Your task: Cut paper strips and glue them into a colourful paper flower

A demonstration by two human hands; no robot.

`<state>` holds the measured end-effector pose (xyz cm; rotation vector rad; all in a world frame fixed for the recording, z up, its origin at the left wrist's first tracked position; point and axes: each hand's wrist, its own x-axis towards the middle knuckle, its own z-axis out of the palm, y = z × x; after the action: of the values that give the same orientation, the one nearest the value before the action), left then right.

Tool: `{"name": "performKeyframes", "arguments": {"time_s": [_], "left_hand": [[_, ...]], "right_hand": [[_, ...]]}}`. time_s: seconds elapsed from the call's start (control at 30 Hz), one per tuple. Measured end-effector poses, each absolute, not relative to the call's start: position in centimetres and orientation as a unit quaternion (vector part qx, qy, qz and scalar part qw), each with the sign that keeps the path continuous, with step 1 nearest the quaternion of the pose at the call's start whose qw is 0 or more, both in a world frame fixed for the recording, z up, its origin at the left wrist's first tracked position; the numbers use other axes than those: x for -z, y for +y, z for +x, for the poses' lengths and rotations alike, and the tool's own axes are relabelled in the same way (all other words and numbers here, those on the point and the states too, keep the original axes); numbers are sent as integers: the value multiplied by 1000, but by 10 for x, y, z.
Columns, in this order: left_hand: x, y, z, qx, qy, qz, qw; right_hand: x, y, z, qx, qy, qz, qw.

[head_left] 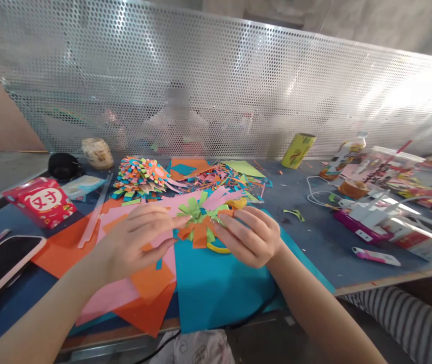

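My right hand (251, 235) pinches the edge of a paper flower (199, 217) with green, orange and pink strip petals. My left hand (142, 235) reaches in from the other side, thumb and fingers apart, its index fingertip at the flower's green petals. Below the flower lies a blue paper sheet (216, 288). Yellow loops (219, 248), which look like scissor handles, show partly behind the flower and my right hand. Orange paper sheets (151, 308) and pink ones lie under my left forearm.
Finished paper flowers (140, 177) and a heap of paper scraps (219, 177) sit behind. At left are a red snack packet (41, 201) and a phone (5, 265). A yellow can (298, 150), a bottle (342, 156) and a pink-white cutter (377, 256) are at right. A perforated metal screen (223, 71) stands behind.
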<state>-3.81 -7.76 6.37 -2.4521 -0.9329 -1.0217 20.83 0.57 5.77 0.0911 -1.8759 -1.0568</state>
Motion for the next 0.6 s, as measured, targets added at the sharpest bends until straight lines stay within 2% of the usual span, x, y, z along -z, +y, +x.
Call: {"name": "performKeyframes", "arguments": {"time_s": [0.17,0.27,0.43,0.53,0.6], "left_hand": [[-66,-78,-39,414,-312,-847,121],[-66,-79,-40,465,-320,-823,58],[-65,-77,-39,625,-283,-703,-189],[-69,-76,-38,676,-193,-604,-376],[-70,-77,-37,653,-151,-564,-482]], "right_hand": [[-60,6,208,430,-770,37,470],[-60,6,209,433,-770,34,467],[-56,9,207,392,-794,15,464],[-49,15,202,287,-828,-64,478],[-43,21,198,183,-833,-137,504]]}}
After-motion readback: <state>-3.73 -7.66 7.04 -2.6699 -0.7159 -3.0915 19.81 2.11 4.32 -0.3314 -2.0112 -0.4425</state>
